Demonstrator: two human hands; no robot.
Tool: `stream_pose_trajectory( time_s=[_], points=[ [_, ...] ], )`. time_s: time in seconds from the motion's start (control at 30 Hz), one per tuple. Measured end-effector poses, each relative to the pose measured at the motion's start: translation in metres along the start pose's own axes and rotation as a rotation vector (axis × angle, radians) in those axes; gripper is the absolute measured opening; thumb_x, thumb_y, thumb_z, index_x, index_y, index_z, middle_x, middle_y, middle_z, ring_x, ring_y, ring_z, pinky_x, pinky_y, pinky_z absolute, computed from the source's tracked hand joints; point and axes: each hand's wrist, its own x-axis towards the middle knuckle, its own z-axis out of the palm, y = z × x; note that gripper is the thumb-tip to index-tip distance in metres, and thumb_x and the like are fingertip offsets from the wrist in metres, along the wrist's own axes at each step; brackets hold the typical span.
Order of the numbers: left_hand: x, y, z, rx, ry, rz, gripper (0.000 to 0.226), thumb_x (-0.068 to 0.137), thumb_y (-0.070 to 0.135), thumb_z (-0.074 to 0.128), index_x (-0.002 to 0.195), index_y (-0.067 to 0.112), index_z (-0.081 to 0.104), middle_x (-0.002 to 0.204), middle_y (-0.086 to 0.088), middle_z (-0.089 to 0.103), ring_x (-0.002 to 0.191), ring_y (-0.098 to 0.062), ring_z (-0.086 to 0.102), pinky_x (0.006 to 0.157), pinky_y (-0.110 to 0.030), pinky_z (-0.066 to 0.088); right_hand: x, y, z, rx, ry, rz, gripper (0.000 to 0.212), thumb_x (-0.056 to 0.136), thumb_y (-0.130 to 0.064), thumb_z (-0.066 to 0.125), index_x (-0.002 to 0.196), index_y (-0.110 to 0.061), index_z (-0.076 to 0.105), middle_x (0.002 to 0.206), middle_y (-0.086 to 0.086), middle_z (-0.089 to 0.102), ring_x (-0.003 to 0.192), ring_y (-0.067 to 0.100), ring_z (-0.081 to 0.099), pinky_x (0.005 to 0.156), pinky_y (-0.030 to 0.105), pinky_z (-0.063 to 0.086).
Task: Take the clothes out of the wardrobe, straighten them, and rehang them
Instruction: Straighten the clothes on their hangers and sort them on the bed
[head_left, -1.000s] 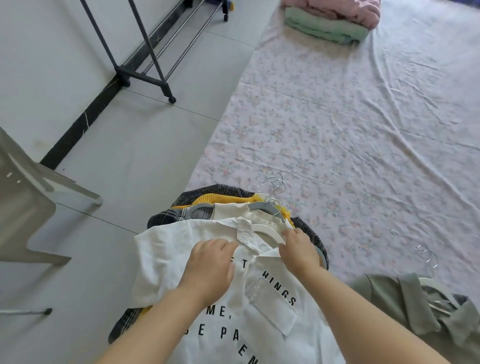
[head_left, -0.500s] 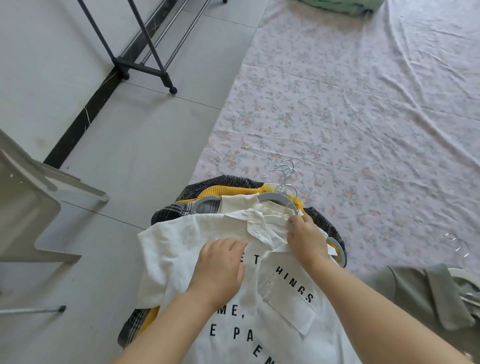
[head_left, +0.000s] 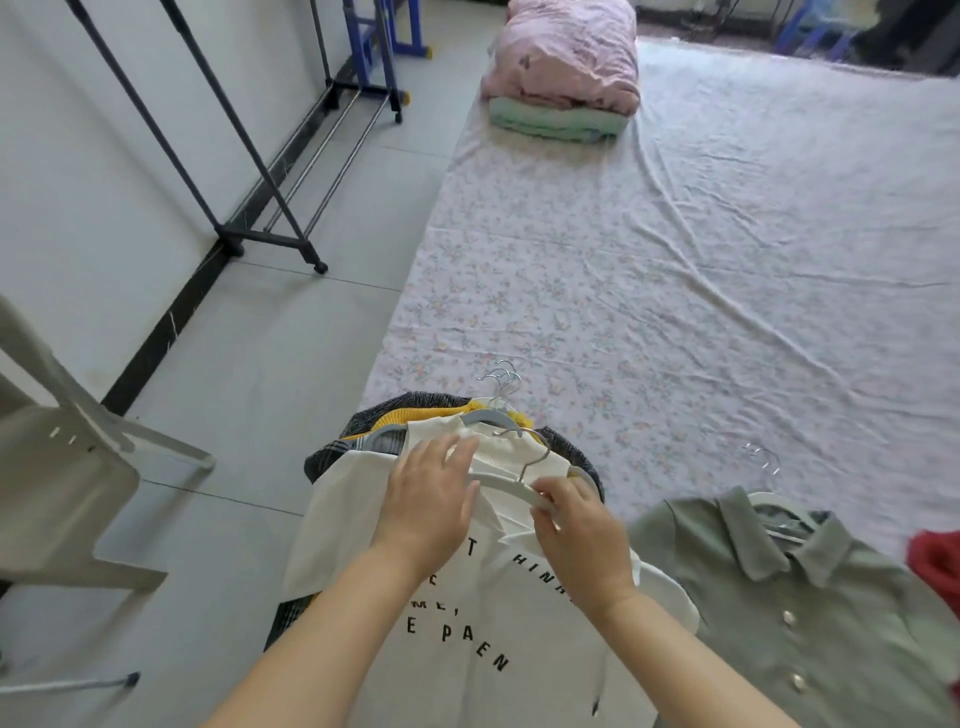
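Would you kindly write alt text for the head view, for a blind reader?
A right hand pinches a white hanger at the collar of a white lettered shirt while the left hand rests flat on it. The shirt tops a pile of hangered clothes at the edge of a floral sheet, beside a green buttoned shirt.

The clothes pile (head_left: 337, 519) lies lower centre, a collared shirt (head_left: 779, 597) to its right. Folded bedding (head_left: 561, 88) sits top centre on the sheet (head_left: 675, 286), and a rack (head_left: 260, 239) stands upper left.
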Motion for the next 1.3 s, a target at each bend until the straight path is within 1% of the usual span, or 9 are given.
stream_pose_trajectory(
  time_s=[0.17, 0.33, 0.47, 0.6, 0.67, 0.8, 1.0, 1.2, 1.3],
  points=[
    [-0.031, 0.02, -0.017, -0.079, -0.015, 0.061, 0.041, 0.096, 0.034, 0.04, 0.137, 0.027, 0.039, 0.132, 0.009, 0.046, 0.125, -0.014, 0.037, 0.109, -0.035, 0.011, -0.052, -0.017, -0.044, -0.036, 0.161, 0.006, 0.031, 0.066, 0.001, 0.077, 0.091, -0.016, 0.069, 0.083, -0.004, 0.068, 0.062, 0.021, 0.063, 0.048, 0.023, 0.047],
    [-0.075, 0.052, -0.023, -0.144, 0.051, 0.295, 0.028, 0.083, 0.02, 0.057, 0.11, 0.015, 0.064, 0.102, 0.001, 0.066, 0.098, -0.025, 0.061, 0.092, -0.046, 0.038, -0.118, -0.023, -0.087, -0.123, 0.354, -0.004, 0.06, 0.056, 0.001, 0.083, 0.098, -0.031, 0.056, 0.081, -0.008, 0.068, 0.059, 0.01, 0.062, 0.048, 0.017, 0.044],
    [-0.11, 0.096, -0.022, -0.233, 0.045, 0.393, 0.03, 0.078, 0.005, 0.069, 0.108, 0.013, 0.066, 0.101, -0.004, 0.065, 0.099, -0.028, 0.061, 0.099, -0.054, 0.033, -0.184, -0.014, -0.12, -0.154, 0.5, 0.068, 0.058, 0.061, 0.002, 0.082, 0.102, -0.032, 0.058, 0.085, -0.008, 0.068, 0.069, 0.006, 0.061, 0.058, 0.014, 0.044],
    [-0.144, 0.153, -0.02, -0.243, 0.091, 0.591, 0.032, 0.071, 0.001, 0.069, 0.102, 0.006, 0.068, 0.092, -0.008, 0.068, 0.094, -0.025, 0.059, 0.093, -0.04, 0.04, -0.25, -0.001, -0.161, -0.232, 0.592, 0.162, 0.044, 0.066, 0.002, 0.08, 0.104, -0.019, 0.07, 0.09, -0.008, 0.07, 0.074, 0.008, 0.066, 0.065, 0.016, 0.047],
    [-0.164, 0.188, -0.018, -0.275, 0.085, 0.656, 0.032, 0.069, 0.004, 0.069, 0.101, 0.005, 0.068, 0.089, -0.008, 0.069, 0.093, -0.021, 0.056, 0.088, -0.032, 0.033, -0.284, 0.008, -0.185, -0.269, 0.639, 0.221, 0.042, 0.067, 0.003, 0.078, 0.104, -0.016, 0.071, 0.09, -0.006, 0.071, 0.077, 0.012, 0.068, 0.067, 0.019, 0.048],
    [-0.211, 0.259, -0.001, -0.304, -0.046, 0.773, 0.033, 0.074, 0.004, 0.073, 0.105, 0.008, 0.067, 0.094, -0.007, 0.068, 0.086, -0.027, 0.065, 0.084, -0.037, 0.045, -0.355, 0.033, -0.236, -0.347, 0.731, 0.291, 0.041, 0.069, 0.004, 0.077, 0.105, -0.012, 0.071, 0.094, -0.001, 0.071, 0.083, 0.017, 0.068, 0.072, 0.024, 0.05],
    [-0.286, 0.37, 0.05, -0.309, -0.177, 0.932, 0.033, 0.077, 0.008, 0.071, 0.109, 0.013, 0.065, 0.1, -0.002, 0.066, 0.086, -0.025, 0.064, 0.08, -0.038, 0.046, -0.472, 0.096, -0.306, -0.435, 0.799, 0.38, 0.038, 0.071, 0.0, 0.077, 0.106, -0.013, 0.07, 0.095, -0.003, 0.071, 0.085, 0.014, 0.068, 0.072, 0.019, 0.05],
    [-0.37, 0.485, 0.107, -0.337, -0.225, 0.94, 0.032, 0.087, 0.017, 0.062, 0.119, 0.018, 0.06, 0.112, 0.001, 0.061, 0.098, -0.022, 0.06, 0.085, -0.028, 0.034, -0.58, 0.173, -0.381, -0.52, 0.8, 0.399, 0.037, 0.069, -0.001, 0.079, 0.102, -0.014, 0.071, 0.091, -0.003, 0.071, 0.079, 0.014, 0.068, 0.067, 0.02, 0.051],
    [-0.4, 0.533, 0.126, -0.289, -0.246, 0.956, 0.038, 0.093, 0.03, 0.049, 0.131, 0.03, 0.046, 0.126, 0.013, 0.05, 0.11, -0.013, 0.051, 0.081, -0.018, 0.026, -0.618, 0.206, -0.416, -0.537, 0.798, 0.415, 0.035, 0.069, -0.001, 0.079, 0.101, -0.013, 0.071, 0.09, -0.001, 0.071, 0.079, 0.017, 0.068, 0.066, 0.024, 0.054]
  ],
)
